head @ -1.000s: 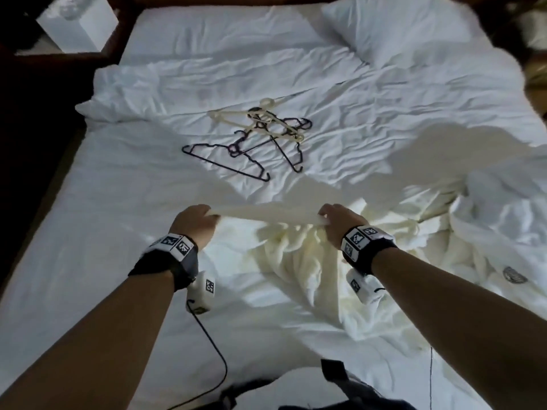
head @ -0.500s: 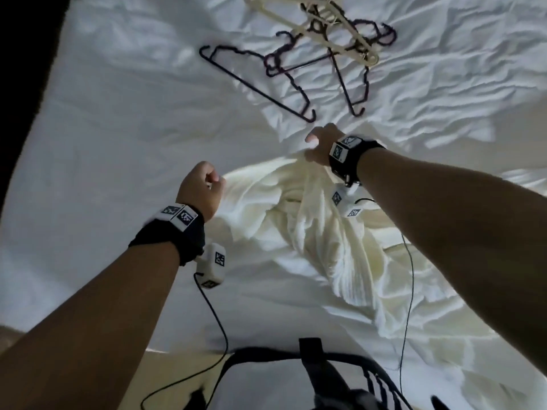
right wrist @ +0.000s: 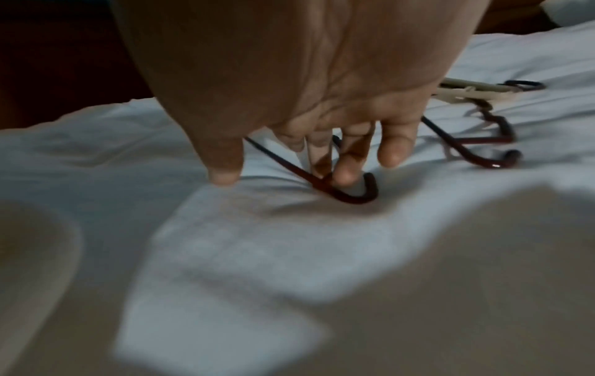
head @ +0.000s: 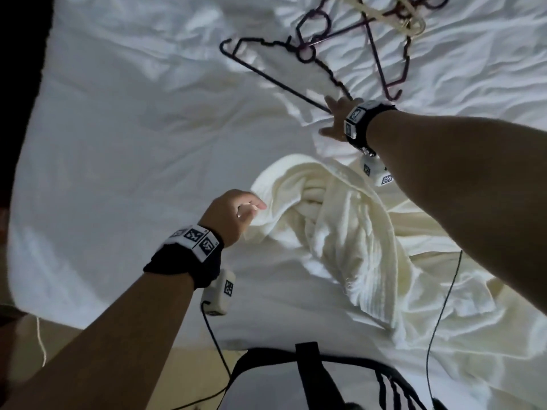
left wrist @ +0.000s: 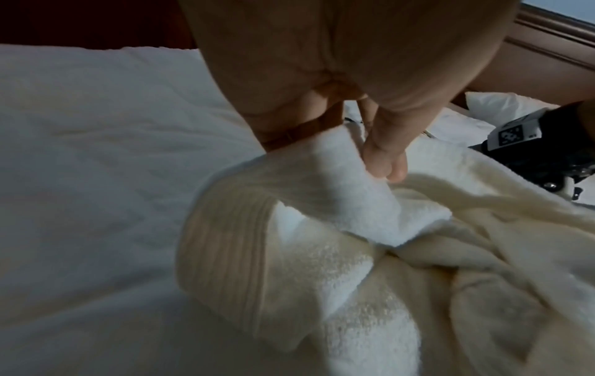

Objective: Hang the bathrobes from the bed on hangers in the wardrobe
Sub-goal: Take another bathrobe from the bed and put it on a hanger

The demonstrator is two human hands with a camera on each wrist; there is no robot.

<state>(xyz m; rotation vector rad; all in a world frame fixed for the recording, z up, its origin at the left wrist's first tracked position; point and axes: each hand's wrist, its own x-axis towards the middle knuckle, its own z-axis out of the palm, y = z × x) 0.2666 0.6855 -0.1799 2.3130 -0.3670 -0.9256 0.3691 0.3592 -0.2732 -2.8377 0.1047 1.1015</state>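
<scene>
A cream bathrobe point(head: 340, 220) lies crumpled on the white bed point(head: 133, 173). My left hand point(head: 257, 208) pinches a fold of the bathrobe's point(left wrist: 322, 254) edge between thumb and fingers and lifts it slightly. My right hand point(head: 331, 113) reaches past the robe to a dark wire hanger point(head: 284, 84). In the right wrist view its spread, straight fingers point(right wrist: 344, 175) touch the near corner of the hanger point(right wrist: 354, 198) on the sheet, and the thumb stands apart to the left.
A purple hanger point(head: 381, 69) and a cream hanger point(head: 393, 10) lie tangled with the dark one at the top. More robe fabric spreads at the right. A black strap point(head: 307, 374) and cables hang at the bed's near edge. Darkness borders the bed's left side.
My right hand has let go of the robe and reached forward to the dark hanger. The left hand keeps its hold on the robe. The camera has tipped down and closer.
</scene>
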